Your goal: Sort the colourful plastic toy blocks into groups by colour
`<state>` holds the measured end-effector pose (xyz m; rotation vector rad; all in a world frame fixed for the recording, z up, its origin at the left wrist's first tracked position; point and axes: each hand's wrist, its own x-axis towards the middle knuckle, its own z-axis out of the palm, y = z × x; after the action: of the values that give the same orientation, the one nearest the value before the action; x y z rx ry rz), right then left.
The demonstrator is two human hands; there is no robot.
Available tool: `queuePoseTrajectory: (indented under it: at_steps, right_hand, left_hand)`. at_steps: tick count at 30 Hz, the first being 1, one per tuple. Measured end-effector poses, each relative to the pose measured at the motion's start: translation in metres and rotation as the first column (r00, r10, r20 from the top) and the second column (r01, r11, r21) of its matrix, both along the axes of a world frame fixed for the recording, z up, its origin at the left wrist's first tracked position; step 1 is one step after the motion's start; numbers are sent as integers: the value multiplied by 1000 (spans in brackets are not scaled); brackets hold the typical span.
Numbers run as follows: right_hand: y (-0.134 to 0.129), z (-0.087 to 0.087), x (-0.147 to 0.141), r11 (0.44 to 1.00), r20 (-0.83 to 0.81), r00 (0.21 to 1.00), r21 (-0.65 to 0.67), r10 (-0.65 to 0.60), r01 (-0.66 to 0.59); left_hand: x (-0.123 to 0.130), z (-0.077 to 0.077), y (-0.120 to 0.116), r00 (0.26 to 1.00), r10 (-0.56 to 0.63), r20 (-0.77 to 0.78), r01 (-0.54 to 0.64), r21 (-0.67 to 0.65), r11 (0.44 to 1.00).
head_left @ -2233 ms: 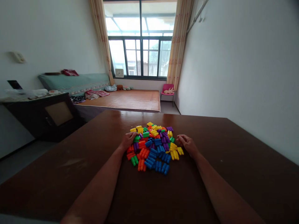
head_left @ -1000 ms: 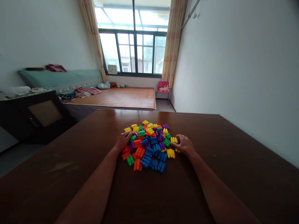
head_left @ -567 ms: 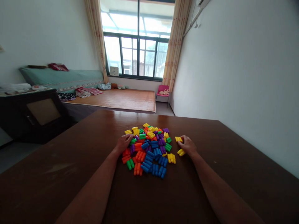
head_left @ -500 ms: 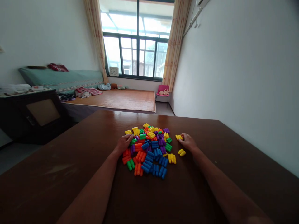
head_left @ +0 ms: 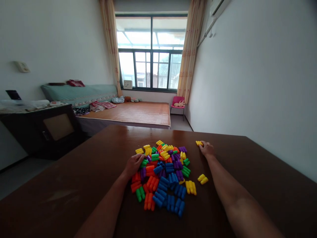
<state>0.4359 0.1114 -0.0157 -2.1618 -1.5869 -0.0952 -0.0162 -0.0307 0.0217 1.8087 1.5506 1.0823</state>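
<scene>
A heap of plastic building blocks (head_left: 169, 167), each like short rods joined side by side, lies on the brown table (head_left: 99, 185). Its colours are blue, orange, purple, green and yellow. My right hand (head_left: 207, 149) pinches a yellow block (head_left: 199, 143) at its fingertips, apart from the heap on the right. Nearer to me than that hand lies another yellow block (head_left: 203, 179). My left hand (head_left: 134, 164) is at the heap's left edge, fingers bent together beside a green block (head_left: 144, 163). What its fingertips hold, if anything, is hidden.
Beyond the table's far edge is a low bed (head_left: 138, 110) with cloths on it. A dark cabinet (head_left: 56, 127) stands at the left. A pink chair (head_left: 177, 101) with a soft toy is by the window (head_left: 151, 53).
My right hand has moved away from the heap, farther off and to the right, carrying the yellow block. The left hand stays at the heap's edge. The view has tilted up.
</scene>
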Motion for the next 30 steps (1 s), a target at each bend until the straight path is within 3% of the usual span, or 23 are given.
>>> queuePoseTrajectory:
  at_steps: [6, 16, 19, 22, 23, 25, 27, 30]
  right_hand:
    - [21, -5, 9, 1000, -90, 996, -6, -11, 11]
    - [16, -5, 16, 987, -316, 944, 156, 97, -49]
    - [1, 4, 17, 965, -530, 818, 237, 222, -108]
    - [-36, 20, 18, 923, -724, 578, 235, 375, -304]
    - [-53, 28, 18, 889, -759, 511, 194, 404, -415]
    - [-91, 47, 15, 758, -788, 429, 72, 442, -648]
    - [-126, 68, 10, 578, -772, 383, -25, 507, -816]
    - [-158, 90, -1, 316, -707, 289, -98, 645, -944]
  left_hand:
    - [-3, -4, 2, 1000, -27, 7, 27, -12, 1000]
    - [-3, -5, 3, 1000, -22, 9, 22, -14, 1000]
    - [-2, -4, 2, 998, -43, 39, 44, -22, 999]
    - [-2, -5, 3, 998, -40, 48, 41, -20, 999]
    - [-2, -5, 3, 999, -36, 41, 37, -16, 999]
    - [-3, -6, 4, 999, -35, 26, 35, -10, 999]
    - [-4, -7, 5, 999, -43, 19, 43, -10, 999]
    - [-5, -7, 6, 998, -60, 19, 60, -9, 998]
